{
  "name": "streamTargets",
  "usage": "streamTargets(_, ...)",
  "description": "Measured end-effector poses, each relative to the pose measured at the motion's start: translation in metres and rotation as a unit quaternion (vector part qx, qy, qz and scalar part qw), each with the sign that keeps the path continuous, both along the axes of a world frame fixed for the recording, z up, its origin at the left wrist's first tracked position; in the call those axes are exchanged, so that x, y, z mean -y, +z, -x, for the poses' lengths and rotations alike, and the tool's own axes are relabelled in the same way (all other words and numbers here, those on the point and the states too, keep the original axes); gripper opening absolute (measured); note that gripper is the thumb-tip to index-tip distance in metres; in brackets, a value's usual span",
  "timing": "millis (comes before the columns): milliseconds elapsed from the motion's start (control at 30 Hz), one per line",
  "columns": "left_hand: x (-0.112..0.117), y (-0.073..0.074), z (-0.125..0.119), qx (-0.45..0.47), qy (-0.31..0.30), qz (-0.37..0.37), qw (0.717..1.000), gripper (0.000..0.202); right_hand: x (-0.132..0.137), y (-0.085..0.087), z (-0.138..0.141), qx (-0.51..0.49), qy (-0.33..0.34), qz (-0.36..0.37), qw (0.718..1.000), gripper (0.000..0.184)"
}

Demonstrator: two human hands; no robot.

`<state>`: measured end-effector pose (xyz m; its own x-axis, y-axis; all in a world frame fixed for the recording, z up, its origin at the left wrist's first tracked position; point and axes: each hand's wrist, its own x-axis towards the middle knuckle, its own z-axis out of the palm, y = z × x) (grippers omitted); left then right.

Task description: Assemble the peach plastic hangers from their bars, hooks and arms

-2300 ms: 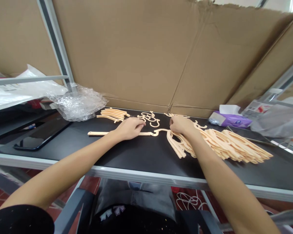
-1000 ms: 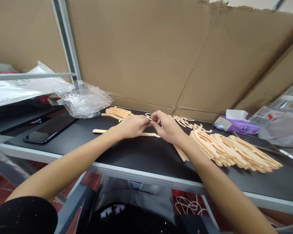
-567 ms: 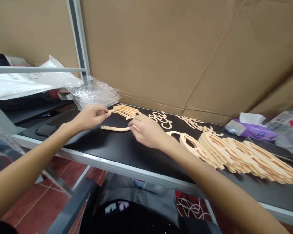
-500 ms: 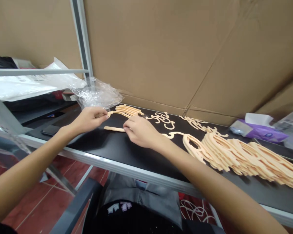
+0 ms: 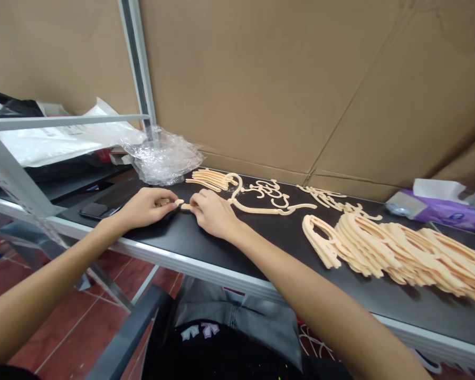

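Both my hands meet at the left end of a peach plastic hanger (image 5: 269, 210) lying on the black table (image 5: 237, 248). My left hand (image 5: 144, 207) pinches a small peach end piece (image 5: 179, 202) with fingers closed. My right hand (image 5: 212, 213) is closed on the hanger's left arm tip, right next to that piece. The hanger's hook curls up near the small stack of curved strips (image 5: 211, 178). A long fanned stack of hangers (image 5: 396, 248) lies to the right of my right forearm.
Loose hook pieces (image 5: 267, 189) and thin strips (image 5: 324, 196) lie near the cardboard wall (image 5: 301, 89). Crumpled clear plastic (image 5: 164, 158) sits by a metal post (image 5: 139, 68). A dark phone (image 5: 97, 210) lies at the left; a purple tissue pack (image 5: 431, 203) at the right.
Both hands moved toward the near left of the table. The hanger now lies spread out behind my right hand, and my hands have closed together on its left tip and a small piece.
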<state>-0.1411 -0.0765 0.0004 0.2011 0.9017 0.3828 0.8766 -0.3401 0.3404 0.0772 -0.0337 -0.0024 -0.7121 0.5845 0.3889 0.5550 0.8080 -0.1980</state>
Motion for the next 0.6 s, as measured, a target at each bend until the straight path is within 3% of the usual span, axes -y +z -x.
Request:
streamTargets(300, 0.0032, -0.0007, -0.0034, -0.07, -0.059, -0.06, 0.994, 0.037, 0.0004, 0.0, 0.0013, 0.003, 0.01, 0.01, 1.0, 0.017)
streamTargets(600, 0.0034, -0.0018, -0.0027, -0.061, -0.056, -0.062, 0.995, 0.033, -0.0013, -0.0021, 0.0014, -0.017, 0.012, 0.02, 1.0, 0.015)
